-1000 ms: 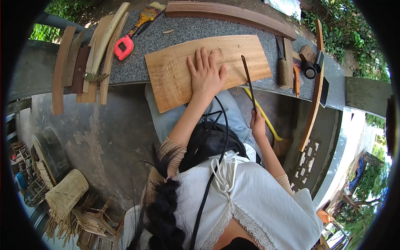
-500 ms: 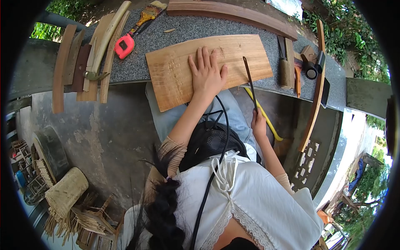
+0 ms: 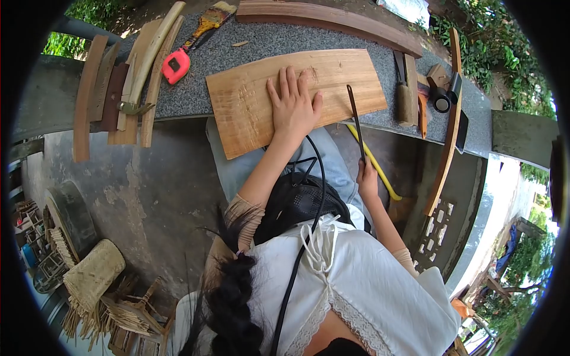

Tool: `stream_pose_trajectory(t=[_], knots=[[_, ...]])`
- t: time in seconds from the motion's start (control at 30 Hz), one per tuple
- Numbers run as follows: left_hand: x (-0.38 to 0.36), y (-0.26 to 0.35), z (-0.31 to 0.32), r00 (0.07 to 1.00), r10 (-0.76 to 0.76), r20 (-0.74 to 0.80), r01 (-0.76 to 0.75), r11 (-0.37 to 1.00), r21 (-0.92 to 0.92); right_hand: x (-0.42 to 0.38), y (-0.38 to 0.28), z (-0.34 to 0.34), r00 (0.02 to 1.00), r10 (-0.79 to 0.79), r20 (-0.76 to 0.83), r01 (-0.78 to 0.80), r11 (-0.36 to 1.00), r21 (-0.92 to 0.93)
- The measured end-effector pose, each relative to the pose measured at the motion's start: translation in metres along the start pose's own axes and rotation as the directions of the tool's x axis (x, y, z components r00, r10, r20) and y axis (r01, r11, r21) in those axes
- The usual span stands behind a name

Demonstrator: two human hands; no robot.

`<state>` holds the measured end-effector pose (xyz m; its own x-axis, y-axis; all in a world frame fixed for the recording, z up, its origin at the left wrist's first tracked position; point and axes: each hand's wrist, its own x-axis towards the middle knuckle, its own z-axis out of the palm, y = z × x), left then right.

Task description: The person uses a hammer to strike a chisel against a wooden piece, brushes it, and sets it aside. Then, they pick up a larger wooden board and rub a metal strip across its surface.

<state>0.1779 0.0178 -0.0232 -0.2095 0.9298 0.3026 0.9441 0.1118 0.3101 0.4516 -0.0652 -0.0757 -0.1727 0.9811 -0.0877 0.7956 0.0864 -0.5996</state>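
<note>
A light-brown wooden board (image 3: 237,113) lies across the grey stone bench, its near edge jutting out over my lap. My left hand (image 3: 293,110) rests flat on the board's middle with the fingers spread. In my right hand (image 3: 368,178), at the near side of the bench, is the lower end of a long thin dark tool (image 3: 356,118). The tool points up and away, its rounded tip over the right part of the board. A yellow curved bar (image 3: 375,163) shows behind the tool, below the bench edge.
On the bench (image 3: 237,29) are a pink tape measure (image 3: 176,65), a brush (image 3: 211,22), a long dark beam (image 3: 332,19), wood strips (image 3: 89,101) at the left, a chisel (image 3: 404,89) and a black-headed tool (image 3: 442,98). A woven basket (image 3: 95,273) stands lower left.
The dark tool's tip has dropped slightly toward me, with my right hand a little lower. My left hand stays flat on the board.
</note>
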Motion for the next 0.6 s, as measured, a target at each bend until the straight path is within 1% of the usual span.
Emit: stream_pose_trajectory(t=[0.03,0.13,0.17,0.23,0.3,0.37,0.47,0.53,0.6], knots=[[0.0,0.0,0.0,1.0,0.001,0.001,-0.001,1.0,-0.003,-0.014,0.013,0.001,0.999,0.034,0.025,-0.033,0.999,-0.041],[0.001,0.0,0.0,1.0,0.008,-0.004,-0.008,1.0,0.012,-0.028,0.026,0.001,0.999,0.039,0.026,-0.038,0.998,-0.06],[0.001,0.0,0.0,1.0,0.009,-0.003,-0.009,1.0,0.019,-0.021,0.014,-0.001,0.999,0.042,0.027,-0.04,0.997,-0.06],[0.0,0.001,0.0,1.0,0.01,-0.001,-0.01,1.0,0.026,0.012,-0.012,0.0,1.0,-0.005,-0.029,0.005,1.0,-0.004],[0.0,0.0,-0.001,1.0,0.005,0.001,-0.005,1.0,0.001,0.041,-0.039,-0.005,1.0,-0.016,-0.024,0.017,1.0,0.01],[0.0,-0.001,-0.001,1.0,0.005,-0.008,-0.005,1.0,-0.004,0.044,-0.045,-0.003,1.0,-0.023,-0.018,0.024,0.999,0.027],[0.0,0.0,-0.001,1.0,0.009,-0.012,-0.009,1.0,-0.009,0.016,-0.018,0.0,0.999,-0.002,-0.042,0.003,1.0,0.021],[-0.001,0.001,-0.001,1.0,0.005,0.0,-0.005,1.0,0.0,-0.016,0.016,0.005,0.999,0.045,-0.017,-0.046,0.997,-0.065],[0.0,0.001,-0.002,1.0,0.01,0.012,-0.011,1.0,0.022,-0.029,0.026,0.005,0.999,0.048,-0.022,-0.05,0.995,-0.082]])
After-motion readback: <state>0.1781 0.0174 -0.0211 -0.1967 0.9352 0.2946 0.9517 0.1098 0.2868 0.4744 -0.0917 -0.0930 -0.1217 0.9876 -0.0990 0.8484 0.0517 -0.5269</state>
